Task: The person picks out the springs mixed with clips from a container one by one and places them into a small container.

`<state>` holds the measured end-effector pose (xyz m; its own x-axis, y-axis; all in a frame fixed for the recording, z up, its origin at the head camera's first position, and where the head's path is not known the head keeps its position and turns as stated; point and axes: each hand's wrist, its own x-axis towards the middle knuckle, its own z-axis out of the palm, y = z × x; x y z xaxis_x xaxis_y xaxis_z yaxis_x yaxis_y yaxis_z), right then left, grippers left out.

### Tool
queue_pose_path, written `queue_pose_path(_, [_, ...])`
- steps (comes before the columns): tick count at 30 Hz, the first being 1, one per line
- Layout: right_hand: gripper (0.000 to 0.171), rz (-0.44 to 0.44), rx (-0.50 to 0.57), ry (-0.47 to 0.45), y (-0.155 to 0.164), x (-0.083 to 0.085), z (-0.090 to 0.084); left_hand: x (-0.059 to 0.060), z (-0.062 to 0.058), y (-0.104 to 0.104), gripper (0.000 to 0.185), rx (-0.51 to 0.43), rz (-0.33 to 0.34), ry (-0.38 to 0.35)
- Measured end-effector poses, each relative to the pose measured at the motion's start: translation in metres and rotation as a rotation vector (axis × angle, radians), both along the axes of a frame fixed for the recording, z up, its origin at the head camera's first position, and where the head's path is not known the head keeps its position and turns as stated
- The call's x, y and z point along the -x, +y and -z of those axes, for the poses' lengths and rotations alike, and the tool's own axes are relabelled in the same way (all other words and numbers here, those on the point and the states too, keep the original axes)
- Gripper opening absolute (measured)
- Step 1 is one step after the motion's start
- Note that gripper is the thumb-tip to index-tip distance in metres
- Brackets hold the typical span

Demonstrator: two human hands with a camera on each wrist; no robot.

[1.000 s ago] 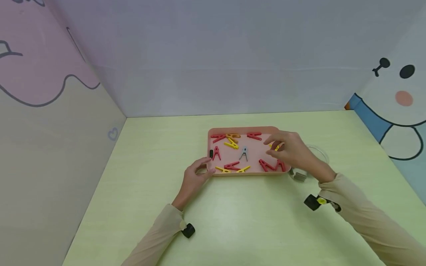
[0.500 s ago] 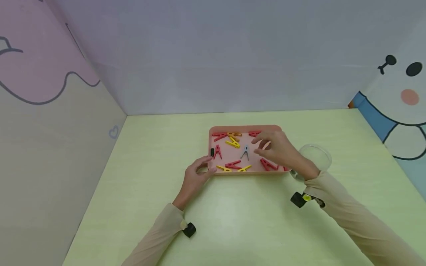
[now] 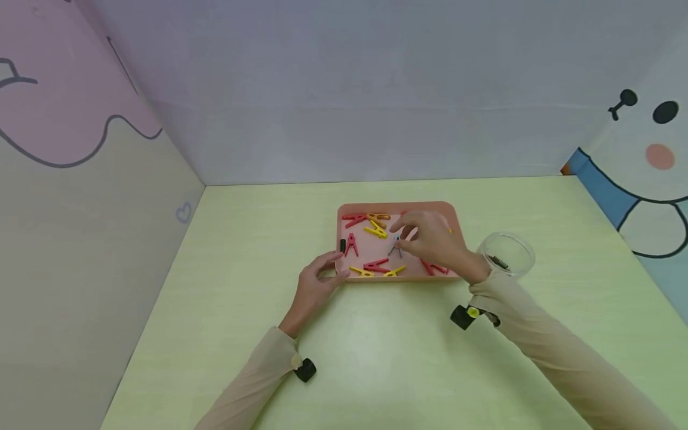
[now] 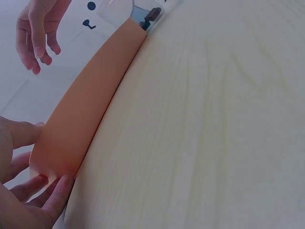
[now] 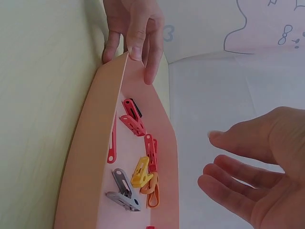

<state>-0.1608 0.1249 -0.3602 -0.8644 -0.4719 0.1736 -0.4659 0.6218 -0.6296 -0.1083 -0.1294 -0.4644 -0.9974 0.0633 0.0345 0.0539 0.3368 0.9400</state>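
The left hand [image 3: 314,286] is gripping the near left corner of the pink tray [image 3: 450,210], thumb and fingers curled over its rim. The tray is sitting on the green table [image 3: 376,352], holding red and yellow clothespins (scattered loosely). The right hand [image 3: 430,242] is hovering over the tray's middle, fingers relaxed and spread, grasping nothing, just above the grey clothespin [image 5: 123,191]. A clear cup [image 3: 506,254] is standing just right of the tray.
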Motion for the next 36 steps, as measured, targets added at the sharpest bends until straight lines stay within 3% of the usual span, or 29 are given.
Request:
queue_pose_path(5, [0.019, -0.011, 0.014, -0.04, -0.007, 0.003, 0.001, -0.001, -0.004, 0.001, 0.045, -0.005, 0.002, -0.008])
queue_pose_path(12, [0.022, -0.026, -0.012, -0.069, -0.02, 0.008, 0.004, -0.012, -0.037, 0.005, 0.042, 0.001, 0.015, -0.009])
queue_pose_path(14, [0.023, -0.019, -0.022, -0.081, -0.024, 0.009, 0.005, -0.013, -0.04, 0.006, 0.042, 0.002, 0.015, -0.011])
queue_pose_path(36, [0.024, -0.057, -0.03, -0.133, -0.053, 0.029, 0.028, -0.013, -0.044, 0.007, 0.042, 0.014, 0.019, -0.029])
